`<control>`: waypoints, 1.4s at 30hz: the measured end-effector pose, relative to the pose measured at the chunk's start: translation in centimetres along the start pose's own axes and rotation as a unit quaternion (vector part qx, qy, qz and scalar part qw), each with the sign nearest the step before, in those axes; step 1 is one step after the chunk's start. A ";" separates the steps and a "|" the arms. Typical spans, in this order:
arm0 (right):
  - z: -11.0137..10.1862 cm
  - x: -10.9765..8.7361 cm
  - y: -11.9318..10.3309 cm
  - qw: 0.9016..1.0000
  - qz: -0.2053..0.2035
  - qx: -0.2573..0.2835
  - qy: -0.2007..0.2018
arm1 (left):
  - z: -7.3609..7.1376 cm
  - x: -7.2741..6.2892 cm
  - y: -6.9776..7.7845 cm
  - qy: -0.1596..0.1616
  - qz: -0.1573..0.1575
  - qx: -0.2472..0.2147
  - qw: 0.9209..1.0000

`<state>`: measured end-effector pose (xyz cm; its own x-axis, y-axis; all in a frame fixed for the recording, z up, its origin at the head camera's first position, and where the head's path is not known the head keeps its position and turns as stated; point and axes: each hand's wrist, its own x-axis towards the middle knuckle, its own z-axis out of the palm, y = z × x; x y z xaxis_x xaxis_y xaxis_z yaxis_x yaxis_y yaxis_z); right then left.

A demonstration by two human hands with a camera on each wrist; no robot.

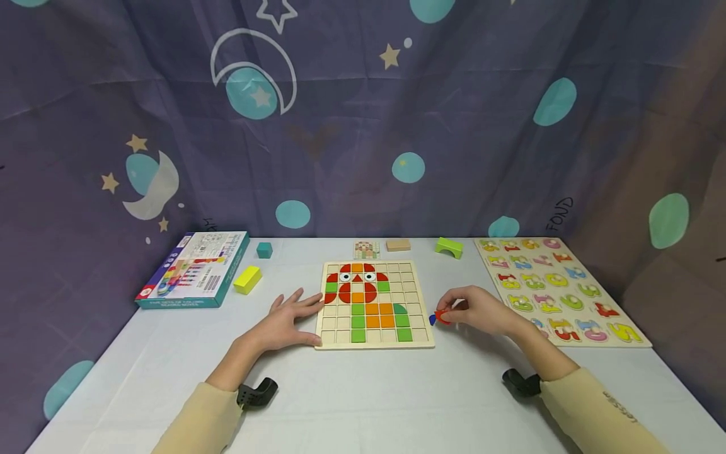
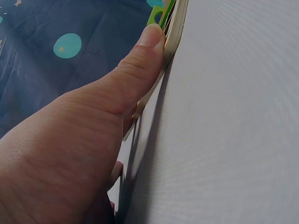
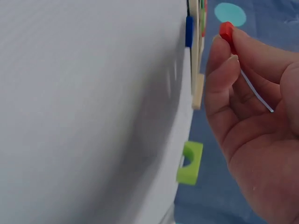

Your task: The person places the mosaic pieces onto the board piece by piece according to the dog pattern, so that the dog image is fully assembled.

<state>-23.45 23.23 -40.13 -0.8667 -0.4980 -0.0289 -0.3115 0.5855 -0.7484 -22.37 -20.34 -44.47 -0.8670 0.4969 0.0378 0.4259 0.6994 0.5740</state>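
A wooden grid board (image 1: 374, 346) lies flat in the head view, bearing red, green and orange tiles and two eye tiles arranged as a figure. My left hand (image 1: 282, 325) has its fingers spread beside the board's left side, with the thumb (image 2: 152, 39) against the board's edge. Off the board's right edge, my right hand (image 1: 479, 309) pinches a small red tile (image 3: 226, 31) between thumb and fingertips, raised above the table. A blue tile (image 1: 433, 320) rests beside the board's right edge, close to those fingertips; its full shape is partly hidden.
Behind the board are a small picture card (image 1: 367, 250), a plain wooden block (image 1: 398, 245) and a green arch block (image 1: 449, 247). A number puzzle board (image 1: 558, 290) lies at right. Leftward are a box (image 1: 195, 268), a teal cube (image 1: 264, 250) and a yellow block (image 1: 247, 280).
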 end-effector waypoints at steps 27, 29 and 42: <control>3.9 8.6 -3.3 0.999 -0.006 -0.032 0.033 | 0.0 0.2 -0.3 0.000 -0.001 0.007 1.000; 4.1 9.1 -3.4 0.999 -0.008 -0.044 0.030 | 0.0 0.1 -0.2 -0.001 -0.002 0.006 1.000; 5.0 10.9 -3.8 0.997 0.000 -0.083 0.008 | 0.2 0.1 -0.2 0.001 -0.007 0.003 1.000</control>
<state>-29.81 12.38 -40.93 -0.8728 -0.4878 -0.0170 -0.3700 0.6840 -0.6286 -22.55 -20.36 -44.73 -0.8731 0.4865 0.0317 0.4158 0.7091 0.5696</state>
